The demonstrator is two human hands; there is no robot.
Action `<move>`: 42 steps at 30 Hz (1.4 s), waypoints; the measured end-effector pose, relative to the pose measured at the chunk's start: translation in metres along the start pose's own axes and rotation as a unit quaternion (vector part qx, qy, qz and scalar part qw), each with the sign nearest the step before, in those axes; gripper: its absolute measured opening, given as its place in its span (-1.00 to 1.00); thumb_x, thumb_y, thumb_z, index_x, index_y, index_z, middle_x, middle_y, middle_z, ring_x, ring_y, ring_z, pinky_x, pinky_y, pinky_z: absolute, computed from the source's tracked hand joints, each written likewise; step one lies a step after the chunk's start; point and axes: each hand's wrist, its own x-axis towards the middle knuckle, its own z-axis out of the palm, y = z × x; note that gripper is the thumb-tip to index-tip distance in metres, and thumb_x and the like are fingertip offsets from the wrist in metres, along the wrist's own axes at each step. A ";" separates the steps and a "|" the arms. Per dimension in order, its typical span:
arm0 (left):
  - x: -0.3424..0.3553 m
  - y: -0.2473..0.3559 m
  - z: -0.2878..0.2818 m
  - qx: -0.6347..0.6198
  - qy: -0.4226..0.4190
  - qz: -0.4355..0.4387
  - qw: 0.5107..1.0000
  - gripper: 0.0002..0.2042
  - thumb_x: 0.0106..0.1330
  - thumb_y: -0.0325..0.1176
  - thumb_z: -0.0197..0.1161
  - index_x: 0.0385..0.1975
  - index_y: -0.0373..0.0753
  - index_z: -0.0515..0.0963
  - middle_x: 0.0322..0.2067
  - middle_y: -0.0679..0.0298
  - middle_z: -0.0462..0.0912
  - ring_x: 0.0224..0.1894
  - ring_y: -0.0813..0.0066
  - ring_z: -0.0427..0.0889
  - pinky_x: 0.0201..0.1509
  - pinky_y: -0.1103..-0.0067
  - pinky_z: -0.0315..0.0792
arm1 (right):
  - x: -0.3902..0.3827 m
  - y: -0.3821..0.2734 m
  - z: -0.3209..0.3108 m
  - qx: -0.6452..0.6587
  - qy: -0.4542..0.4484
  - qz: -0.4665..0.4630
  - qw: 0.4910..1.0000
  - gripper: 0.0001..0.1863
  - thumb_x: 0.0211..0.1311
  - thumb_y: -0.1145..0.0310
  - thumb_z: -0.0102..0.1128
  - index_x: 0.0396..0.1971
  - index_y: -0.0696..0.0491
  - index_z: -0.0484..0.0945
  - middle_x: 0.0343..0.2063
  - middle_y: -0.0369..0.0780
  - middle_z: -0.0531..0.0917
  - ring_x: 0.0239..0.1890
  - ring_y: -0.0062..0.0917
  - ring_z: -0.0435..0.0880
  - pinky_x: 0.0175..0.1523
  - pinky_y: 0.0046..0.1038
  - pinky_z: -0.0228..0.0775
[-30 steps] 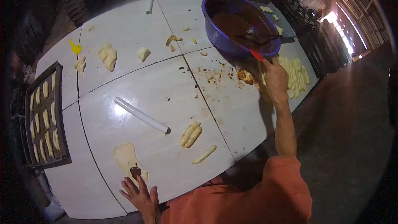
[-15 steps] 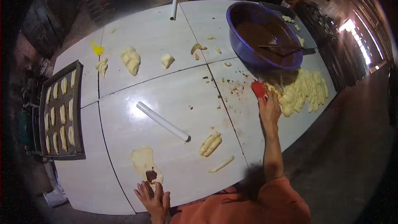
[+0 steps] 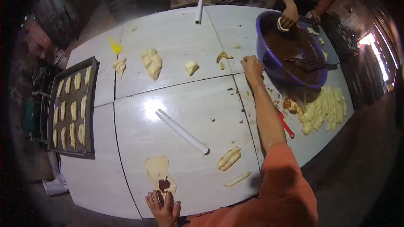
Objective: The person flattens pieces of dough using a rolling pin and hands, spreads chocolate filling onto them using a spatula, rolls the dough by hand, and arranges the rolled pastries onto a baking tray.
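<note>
My left hand (image 3: 165,210) is open, fingers stretched out at the near end of a flat piece of dough (image 3: 156,168) with a dark brown filling (image 3: 164,183) on it. My right arm reaches forward, and my right hand (image 3: 253,69) rests on the table beside the purple basin (image 3: 269,59). Its fingers are curled down; anything under them is hidden. Two peeled banana pieces (image 3: 227,56) lie to its left. A red-handled tool (image 3: 286,124) lies on the table, partly behind my forearm. A white tube (image 3: 182,131) lies mid-table, near a cluster of pale rolls (image 3: 229,158).
Brown paste (image 3: 290,46) and a dark stick (image 3: 307,63) are in the basin, where a co-worker's hand (image 3: 289,17) holds a pale rounded thing. Many dough strips (image 3: 326,109) lie at right. A tray of shaped dough (image 3: 93,113) stands left; dough lumps (image 3: 151,63) lie farther back.
My right hand has let go of the red-handled tool and moved forward and left, beside the basin. The co-worker's hand has come over the basin. My left hand stays at the dough.
</note>
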 end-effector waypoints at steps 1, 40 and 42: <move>-0.006 -0.006 0.005 0.003 0.011 0.004 1.000 -0.40 0.36 -0.01 0.43 0.37 -0.05 0.55 0.56 -0.06 0.19 0.56 -0.29 0.13 0.54 -0.25 -0.01 | 0.000 -0.005 0.004 0.002 -0.003 -0.002 1.000 -0.69 0.33 0.20 0.31 -0.23 0.17 0.78 -0.18 0.01 0.74 -0.10 -0.09 0.76 0.03 0.00 0.55; 0.069 -0.058 -0.035 -0.142 -0.001 0.151 0.978 -0.78 0.25 -0.31 0.48 -0.13 -0.11 0.72 -0.03 0.33 0.64 -0.03 0.30 0.66 -0.05 0.33 0.48 | -0.401 -0.231 -0.102 0.230 -0.234 -0.401 0.856 -0.79 0.21 0.34 0.50 -0.21 0.07 0.71 -0.25 -0.24 0.68 -0.39 -0.45 0.73 -0.35 -0.40 0.58; 0.070 -0.060 -0.032 -0.151 0.014 0.174 0.973 -0.80 0.25 -0.32 0.47 -0.17 -0.16 0.68 -0.02 0.31 0.64 -0.01 0.29 0.65 -0.01 0.35 0.47 | -0.400 -0.235 -0.102 0.250 -0.255 -0.385 0.851 -0.82 0.27 0.37 0.46 -0.22 0.10 0.67 -0.24 -0.21 0.68 -0.38 -0.41 0.74 -0.33 -0.39 0.58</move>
